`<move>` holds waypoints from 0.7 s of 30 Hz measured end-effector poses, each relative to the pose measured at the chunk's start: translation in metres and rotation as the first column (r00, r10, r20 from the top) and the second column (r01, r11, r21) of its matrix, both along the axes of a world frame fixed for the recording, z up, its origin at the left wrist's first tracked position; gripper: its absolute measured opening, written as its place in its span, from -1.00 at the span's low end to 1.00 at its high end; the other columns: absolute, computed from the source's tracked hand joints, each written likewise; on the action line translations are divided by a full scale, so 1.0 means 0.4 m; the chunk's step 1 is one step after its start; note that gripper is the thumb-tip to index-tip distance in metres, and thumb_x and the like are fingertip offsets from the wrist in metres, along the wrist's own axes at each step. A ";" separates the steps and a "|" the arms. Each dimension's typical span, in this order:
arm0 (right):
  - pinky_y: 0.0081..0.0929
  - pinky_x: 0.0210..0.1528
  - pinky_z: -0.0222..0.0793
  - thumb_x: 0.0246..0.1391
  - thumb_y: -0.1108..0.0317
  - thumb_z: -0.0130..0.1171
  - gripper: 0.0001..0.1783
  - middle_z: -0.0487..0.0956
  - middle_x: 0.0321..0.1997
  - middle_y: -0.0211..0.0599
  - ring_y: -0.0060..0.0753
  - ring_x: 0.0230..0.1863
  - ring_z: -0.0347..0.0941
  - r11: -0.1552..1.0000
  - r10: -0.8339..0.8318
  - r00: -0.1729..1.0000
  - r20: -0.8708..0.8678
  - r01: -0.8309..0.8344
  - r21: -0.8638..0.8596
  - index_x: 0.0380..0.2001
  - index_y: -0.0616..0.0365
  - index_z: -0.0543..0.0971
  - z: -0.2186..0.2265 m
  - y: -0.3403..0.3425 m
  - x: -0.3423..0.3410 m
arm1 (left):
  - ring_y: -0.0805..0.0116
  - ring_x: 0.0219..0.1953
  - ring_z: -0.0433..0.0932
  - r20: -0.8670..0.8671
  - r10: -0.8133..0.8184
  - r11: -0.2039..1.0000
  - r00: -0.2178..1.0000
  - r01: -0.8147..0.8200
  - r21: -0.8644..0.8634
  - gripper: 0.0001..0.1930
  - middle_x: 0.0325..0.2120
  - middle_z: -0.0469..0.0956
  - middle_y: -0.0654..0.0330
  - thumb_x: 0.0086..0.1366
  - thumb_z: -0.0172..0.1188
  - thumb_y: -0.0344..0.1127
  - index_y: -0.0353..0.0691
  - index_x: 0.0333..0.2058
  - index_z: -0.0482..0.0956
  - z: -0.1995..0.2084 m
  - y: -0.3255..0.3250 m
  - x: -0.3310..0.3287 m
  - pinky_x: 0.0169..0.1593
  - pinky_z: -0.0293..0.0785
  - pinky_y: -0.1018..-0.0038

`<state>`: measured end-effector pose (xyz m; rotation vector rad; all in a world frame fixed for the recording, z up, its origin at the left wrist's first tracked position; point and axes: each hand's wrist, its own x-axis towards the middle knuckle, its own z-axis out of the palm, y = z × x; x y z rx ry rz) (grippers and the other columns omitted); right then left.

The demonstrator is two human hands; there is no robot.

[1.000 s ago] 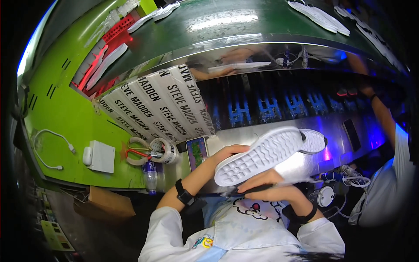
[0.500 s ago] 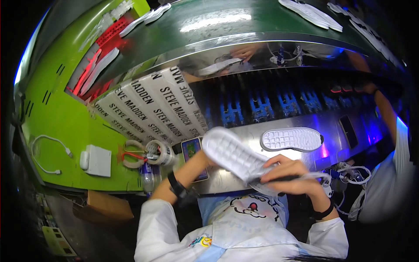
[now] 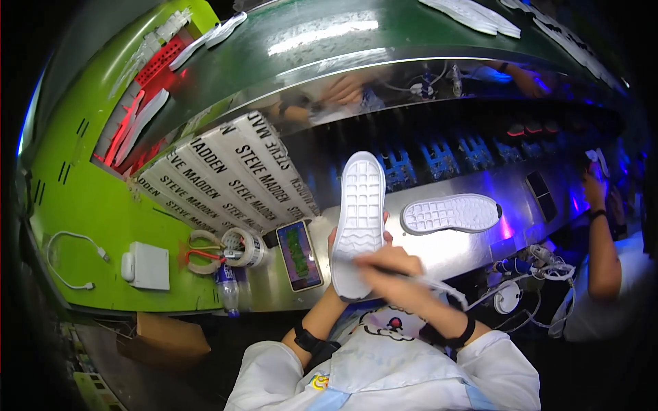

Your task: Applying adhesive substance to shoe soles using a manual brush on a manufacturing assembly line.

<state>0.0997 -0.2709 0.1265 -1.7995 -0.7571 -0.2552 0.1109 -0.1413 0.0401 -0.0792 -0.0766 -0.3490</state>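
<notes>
Nearest: apron [image 3: 391, 366] with a printed cartoon, dark bands at both wrists. Right hand [image 3: 396, 277] blurred, its fingers curled round a slim dark tool [image 3: 404, 275], pale cord [image 3: 445, 289] running off right; whether the tool's tip meets the sole, cannot tell. Left hand [image 3: 332, 238] mostly hidden under the white sole [image 3: 361, 212] — its fingers grip both edges, the sole held tread-side up, lengthwise away from the body, above the metal surface [image 3: 432, 253].

Left of it, a phone [image 3: 299, 255] with lit screen; then rolls of tape [image 3: 252, 251], scissors [image 3: 199, 257] and a clear bottle [image 3: 228, 291]. To the right, tangled white cables [image 3: 548, 267]. A little farther, second white sole [image 3: 451, 214] lies flat, crosswise, apart from the first. Far right — a co-worker's arm [image 3: 603, 253], near a dark phone [image 3: 541, 195].

Beyond: a printed white box [image 3: 233, 178], blue fixtures [image 3: 439, 161] in a row; farthest, green belt [image 3: 329, 61] bearing more pale soles [image 3: 473, 15].
</notes>
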 end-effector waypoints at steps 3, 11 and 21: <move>-0.37 -0.32 0.36 -0.18 0.54 0.22 -0.74 0.61 -0.33 -0.15 -0.19 -0.35 0.49 0.984 0.155 0.987 -0.041 -0.158 -0.083 -0.30 0.19 0.60 -0.024 -0.012 -0.010 | 0.00 0.03 0.34 0.027 0.002 0.998 1.000 -0.004 0.068 -0.21 0.23 0.11 -0.03 0.22 -0.16 0.20 -0.24 0.26 0.02 0.011 0.010 0.004 0.14 0.30 0.13; -0.69 -0.41 0.40 0.10 0.40 0.11 -0.83 0.61 -0.42 -0.32 -0.64 -0.49 0.50 0.883 0.446 0.627 -0.639 -0.422 0.203 -0.33 0.27 0.61 -0.005 -0.037 -0.021 | -0.07 0.08 0.34 0.076 -0.156 0.984 0.985 0.148 0.103 -0.21 0.18 0.16 -0.13 0.20 -0.10 0.14 -0.30 0.26 0.03 0.063 0.045 0.050 0.02 0.46 0.07; -0.57 -0.30 0.41 0.06 0.47 0.08 -0.87 0.57 -0.40 -0.24 -0.48 -0.43 0.51 0.877 0.423 0.613 -0.668 -0.462 0.131 -0.38 0.31 0.57 0.065 -0.094 0.025 | 0.03 -0.15 0.54 -0.241 -0.394 0.752 0.887 0.462 0.470 -0.35 -0.09 0.46 -0.20 0.19 -0.12 0.06 -0.38 0.08 0.32 0.117 0.037 0.059 -0.06 0.50 0.31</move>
